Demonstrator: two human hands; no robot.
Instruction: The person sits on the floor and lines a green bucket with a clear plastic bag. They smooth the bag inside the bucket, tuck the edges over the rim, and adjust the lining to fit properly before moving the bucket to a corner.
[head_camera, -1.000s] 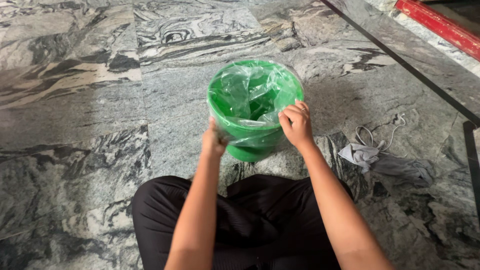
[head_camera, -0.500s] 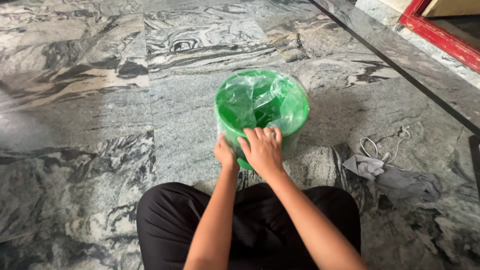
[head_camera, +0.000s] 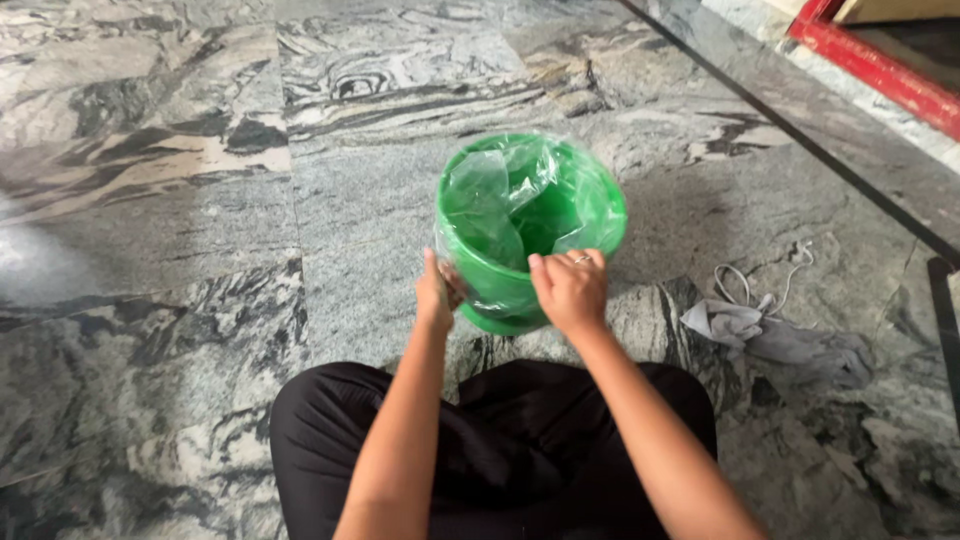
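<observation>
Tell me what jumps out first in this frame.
A bright green bucket lined with a clear plastic bag stands mid-frame on the grey marbled stone floor. The left hand and right hand press the bag against its near wall. To the right lies a crumpled grey cloth with a white cord.

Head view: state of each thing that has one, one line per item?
Green bucket: upright on the floor, lined.
Clear plastic liner: inside the bucket, crumpled, edge folded over the rim.
Left hand: gripping the liner at the bucket's near-left side.
Right hand: closed on the liner at the near rim.
Grey cloth: crumpled on the floor.
White cord: loose, beside the cloth.
</observation>
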